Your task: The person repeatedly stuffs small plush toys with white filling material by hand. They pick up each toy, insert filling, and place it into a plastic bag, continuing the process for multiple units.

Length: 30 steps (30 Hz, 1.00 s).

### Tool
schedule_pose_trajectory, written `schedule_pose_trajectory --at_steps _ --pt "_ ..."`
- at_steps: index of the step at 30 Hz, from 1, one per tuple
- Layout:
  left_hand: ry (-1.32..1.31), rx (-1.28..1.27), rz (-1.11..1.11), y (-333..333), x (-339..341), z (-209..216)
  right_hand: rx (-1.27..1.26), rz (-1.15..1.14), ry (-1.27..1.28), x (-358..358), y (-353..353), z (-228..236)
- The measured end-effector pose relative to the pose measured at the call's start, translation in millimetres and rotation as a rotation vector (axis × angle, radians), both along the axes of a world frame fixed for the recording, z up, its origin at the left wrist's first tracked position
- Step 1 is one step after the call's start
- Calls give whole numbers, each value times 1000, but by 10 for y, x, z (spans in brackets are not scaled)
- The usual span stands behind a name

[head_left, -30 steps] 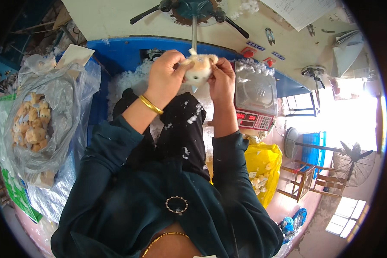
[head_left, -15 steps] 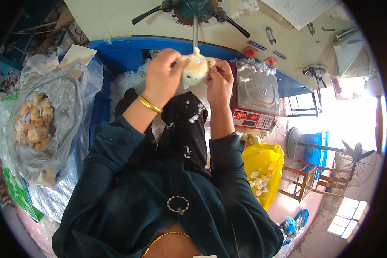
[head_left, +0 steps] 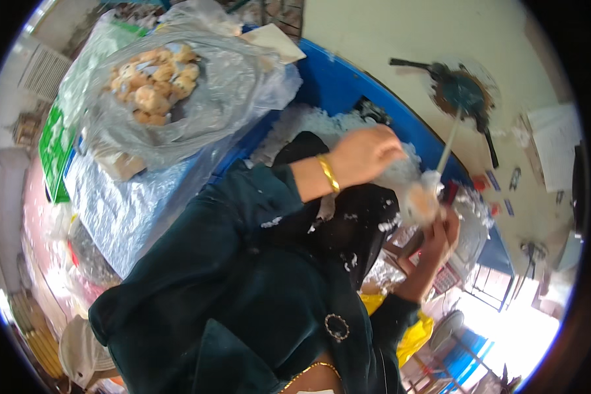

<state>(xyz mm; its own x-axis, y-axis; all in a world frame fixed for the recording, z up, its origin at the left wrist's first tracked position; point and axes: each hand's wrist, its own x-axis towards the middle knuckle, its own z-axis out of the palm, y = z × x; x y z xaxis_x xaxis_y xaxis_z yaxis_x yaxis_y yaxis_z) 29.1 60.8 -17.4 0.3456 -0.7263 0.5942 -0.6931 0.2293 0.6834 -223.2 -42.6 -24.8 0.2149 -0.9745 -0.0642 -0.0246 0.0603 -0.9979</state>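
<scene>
While the right hand (head_left: pixel 438 236) clamps its fingers on the blurred plush toy (head_left: pixel 419 205) at the tube's (head_left: pixel 449 143) lower end, left hand (head_left: pixel 368 154) hangs apart. Its fingers curl; cannot tell whether they meet.

Took the left hand (head_left: pixel 366 156) off the small plush toy (head_left: pixel 419 203) and pulled it away, over the white fluff (head_left: pixel 312 119), with its fingers curled in. Left the toy in just the right hand (head_left: pixel 438 233), all blurry now. Turned to look more to the left, bringing the see-through bag (head_left: pixel 223 125) of little toys (head_left: pixel 154 97) up and in toward the middle, and sending the metal tube (head_left: pixel 449 142) over to the right, on a slant. Covered up more of the yellow bag (head_left: pixel 417 336) with the right arm (head_left: pixel 395 320).
</scene>
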Motion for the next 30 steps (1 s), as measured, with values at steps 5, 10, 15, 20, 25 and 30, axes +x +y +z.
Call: schedule_pose_trajectory --at_steps 5,10,15,20,25,30 --pt "-72 159 915 1272 1991 -609 -655 327 1207 -2454 -374 -524" --pt "-228 697 1219 2377 3169 -1053 200 134 1268 -3169 91 -398" --pt "-272 1140 1058 2588 3547 -1564 106 334 1020 -1770 -62 -277" --pt "-78 751 1122 2521 3214 -1280 -159 476 949 -965 -234 -322" --pt "974 52 630 2461 2582 -393 -291 693 762 65 -59 56" --pt "1111 22 216 1869 1672 5 -465 890 304 1130 392 101"
